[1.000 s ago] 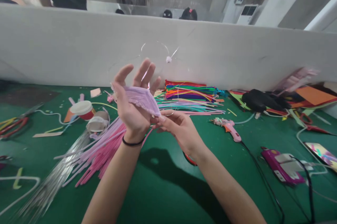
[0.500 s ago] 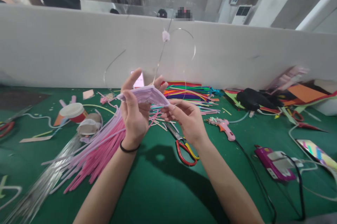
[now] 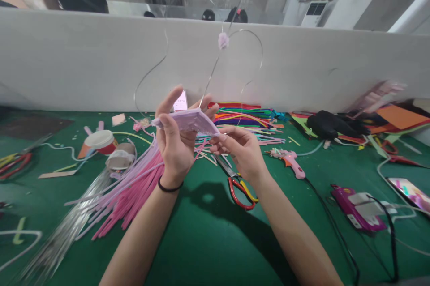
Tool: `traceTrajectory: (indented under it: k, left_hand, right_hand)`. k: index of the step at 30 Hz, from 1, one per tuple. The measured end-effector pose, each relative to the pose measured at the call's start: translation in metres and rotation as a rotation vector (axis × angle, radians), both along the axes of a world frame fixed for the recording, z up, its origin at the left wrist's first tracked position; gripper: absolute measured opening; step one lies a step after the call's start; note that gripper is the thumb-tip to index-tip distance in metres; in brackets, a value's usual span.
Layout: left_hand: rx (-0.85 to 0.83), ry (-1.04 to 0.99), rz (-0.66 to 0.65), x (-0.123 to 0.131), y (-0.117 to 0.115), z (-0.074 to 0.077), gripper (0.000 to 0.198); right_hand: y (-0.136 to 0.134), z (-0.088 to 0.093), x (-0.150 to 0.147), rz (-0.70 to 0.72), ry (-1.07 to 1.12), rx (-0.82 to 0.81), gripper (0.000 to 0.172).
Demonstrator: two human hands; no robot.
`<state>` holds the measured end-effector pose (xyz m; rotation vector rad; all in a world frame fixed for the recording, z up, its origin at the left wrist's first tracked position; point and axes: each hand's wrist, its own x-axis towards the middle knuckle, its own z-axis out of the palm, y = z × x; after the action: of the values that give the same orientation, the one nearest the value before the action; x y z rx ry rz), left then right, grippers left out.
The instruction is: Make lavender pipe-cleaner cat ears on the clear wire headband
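My left hand [image 3: 174, 143] is raised above the green table, thumb and fingers closed on a flat lilac piece of fuzzy material [image 3: 188, 121]. My right hand [image 3: 240, 151] pinches its right tip, where thin silver wire [image 3: 215, 64] rises in loops toward the white partition. A small pink pompom [image 3: 223, 40] sits on the wire high up. A bundle of pink and lilac pipe cleaners [image 3: 131, 192] lies under my left wrist.
Red-handled scissors [image 3: 237, 183] lie below my right hand. A stack of coloured pipe cleaners [image 3: 242, 116], a pink glue gun [image 3: 290, 163], a purple glue gun [image 3: 358, 210], a phone [image 3: 408, 187], paper cups [image 3: 101, 140] and silver wires [image 3: 63, 232] lie about the green table [image 3: 208, 241]. A white partition [image 3: 67, 57] runs behind.
My left hand closed from spread fingers onto the lilac piece. The wire and pompom swung upward and slightly right. Both hands stayed close together.
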<state>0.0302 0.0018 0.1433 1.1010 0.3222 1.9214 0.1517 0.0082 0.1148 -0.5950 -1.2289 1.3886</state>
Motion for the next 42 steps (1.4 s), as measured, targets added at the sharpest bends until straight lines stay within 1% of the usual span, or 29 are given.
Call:
traceTrajectory:
  k: [3, 9, 14, 18, 21, 25, 29, 31, 35, 42]
  left_hand:
    - [-0.015, -0.032, -0.024, -0.001, 0.002, -0.001, 0.029]
    - [-0.036, -0.004, -0.010, -0.001, 0.009, -0.006, 0.031]
    - [-0.107, -0.024, 0.005, 0.003, 0.011, -0.007, 0.029]
    - [-0.164, 0.035, -0.018, 0.003, 0.009, -0.008, 0.029]
    - [-0.107, 0.095, -0.021, 0.002, 0.011, -0.012, 0.034]
    - [0.020, 0.115, 0.060, 0.003, 0.016, -0.017, 0.039]
    - [0.057, 0.109, 0.110, 0.005, 0.018, -0.017, 0.039]
    - [0.053, 0.107, 0.122, 0.006, 0.017, -0.016, 0.038]
    - [-0.020, 0.124, 0.124, 0.006, 0.013, -0.014, 0.038]
    - [-0.037, 0.145, 0.153, 0.006, 0.011, -0.013, 0.044]
  right_hand:
    - [0.002, -0.003, -0.001, -0.006, -0.011, -0.002, 0.019]
    - [0.005, -0.007, -0.001, -0.055, -0.010, 0.001, 0.018]
    - [0.007, -0.006, 0.003, -0.024, 0.009, -0.032, 0.017]
    - [0.009, -0.008, 0.005, -0.033, 0.036, -0.040, 0.014]
    - [0.009, -0.009, 0.005, -0.049, 0.061, -0.033, 0.013]
    - [0.008, -0.008, 0.004, -0.048, 0.043, -0.019, 0.014]
    - [0.005, -0.005, 0.002, -0.083, -0.011, 0.039, 0.016]
    - [0.004, -0.004, 0.001, -0.111, -0.037, 0.076, 0.016]
    - [0.002, -0.003, 0.001, -0.131, -0.053, 0.108, 0.013]
    - [0.003, -0.005, 0.003, -0.081, -0.035, 0.077, 0.017]
